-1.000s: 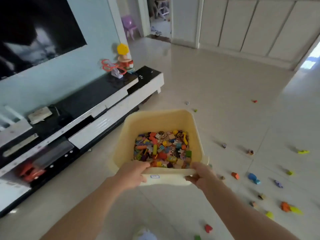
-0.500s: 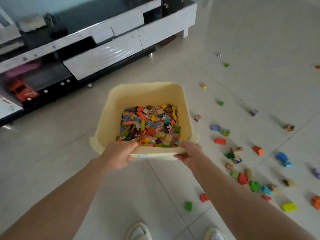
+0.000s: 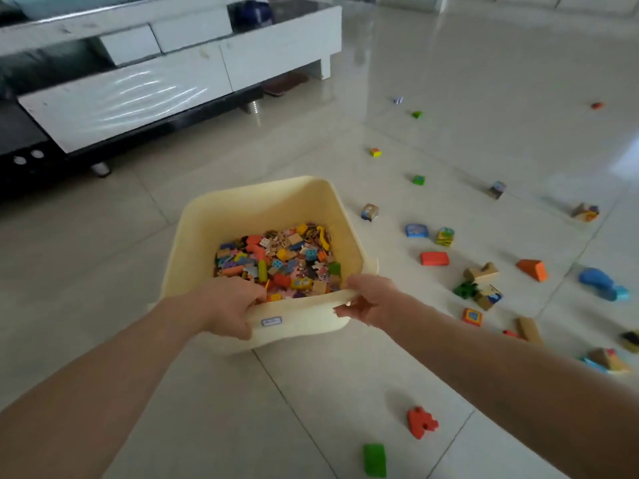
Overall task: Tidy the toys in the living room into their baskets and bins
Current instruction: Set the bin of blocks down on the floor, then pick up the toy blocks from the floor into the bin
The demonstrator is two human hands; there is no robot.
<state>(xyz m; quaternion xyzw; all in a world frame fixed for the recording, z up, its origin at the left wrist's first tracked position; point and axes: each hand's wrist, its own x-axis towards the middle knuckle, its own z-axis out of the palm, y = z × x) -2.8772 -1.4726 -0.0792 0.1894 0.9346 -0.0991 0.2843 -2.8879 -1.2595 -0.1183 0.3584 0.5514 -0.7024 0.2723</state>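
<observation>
1. Bin (image 3: 262, 216): cream plastic, smooth, rounded corners; now lower and nearer the floor (image 3: 173, 409) than a second ago, probably about to be set down beside the scatter.
2. Left hand (image 3: 224, 307): clenched around the near rim.
3. Right hand (image 3: 370, 300): pinching the same rim.
4. Contents: small bricks (image 3: 276, 262), mixed colours, glossy, angular; bin partly filled.
5. Loose blocks (image 3: 434, 258): chunky, painted, strewn on glossy tile to the right; all left to collect.

Both forearms are bare from the frame edge down to the wrists, with no sleeve on either. The left hand (image 3: 226, 305) and right hand (image 3: 371, 300) wear no gloves, rings or watch.
</observation>
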